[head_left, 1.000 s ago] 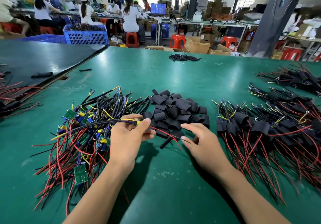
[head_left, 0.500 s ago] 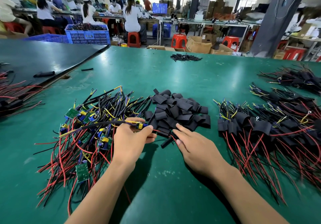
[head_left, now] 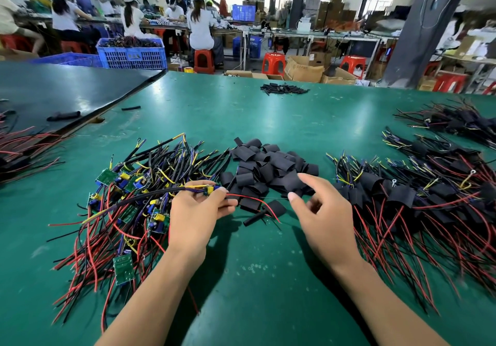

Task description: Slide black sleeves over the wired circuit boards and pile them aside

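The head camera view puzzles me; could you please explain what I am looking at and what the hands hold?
There is no machine here: a camera worn on a person's head looks down at their two bare hands over a green table. On the left lies a tangle of unsleeved wired circuit boards, in the middle a heap of black sleeves, on the right the sleeved pile. The left hand pinches one wired board; the right hand hovers near the sleeves, fingers relaxed, holding nothing.

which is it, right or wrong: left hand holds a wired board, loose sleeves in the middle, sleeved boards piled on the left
Wrong on one point: the head view shows the sleeved boards piled on the right; the rest stands.
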`<state>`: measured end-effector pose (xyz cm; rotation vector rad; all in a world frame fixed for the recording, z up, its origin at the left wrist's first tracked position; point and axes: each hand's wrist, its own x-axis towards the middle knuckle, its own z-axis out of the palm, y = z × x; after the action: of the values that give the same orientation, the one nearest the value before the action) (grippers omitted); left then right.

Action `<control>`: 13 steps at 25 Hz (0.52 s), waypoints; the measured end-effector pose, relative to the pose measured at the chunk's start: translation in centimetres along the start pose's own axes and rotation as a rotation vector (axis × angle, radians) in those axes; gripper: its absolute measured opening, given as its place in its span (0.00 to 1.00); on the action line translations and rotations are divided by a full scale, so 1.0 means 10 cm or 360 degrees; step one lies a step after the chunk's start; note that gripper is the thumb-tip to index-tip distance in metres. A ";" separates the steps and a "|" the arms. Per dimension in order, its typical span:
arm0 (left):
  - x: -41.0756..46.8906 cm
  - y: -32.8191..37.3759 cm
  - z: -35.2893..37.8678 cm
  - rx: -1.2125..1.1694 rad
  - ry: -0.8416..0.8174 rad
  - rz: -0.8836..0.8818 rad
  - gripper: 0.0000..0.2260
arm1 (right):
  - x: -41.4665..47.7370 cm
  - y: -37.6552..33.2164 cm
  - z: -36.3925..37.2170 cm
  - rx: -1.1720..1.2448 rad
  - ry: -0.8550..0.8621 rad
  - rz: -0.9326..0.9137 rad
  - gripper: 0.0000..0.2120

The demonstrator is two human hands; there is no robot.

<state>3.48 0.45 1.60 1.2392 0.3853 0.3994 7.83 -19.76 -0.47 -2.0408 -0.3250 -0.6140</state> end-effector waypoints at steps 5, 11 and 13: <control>0.00 -0.01 -0.02 0.0097 0.0050 0.0150 0.09 | 0.00 0.01 -0.11 -0.0507 -0.0302 -0.0126 0.07; -0.01 -0.01 -0.02 0.0331 0.0140 0.0198 0.08 | -0.01 -0.03 -0.14 -0.0417 -0.0645 -0.0168 0.02; -0.02 0.00 -0.03 0.0439 0.0167 0.0232 0.09 | 0.00 -0.03 -0.15 -0.0299 -0.0709 -0.0119 0.01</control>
<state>3.21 0.59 1.50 1.5245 0.4517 0.5513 7.23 -20.87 0.33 -2.3483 -0.6253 -0.2324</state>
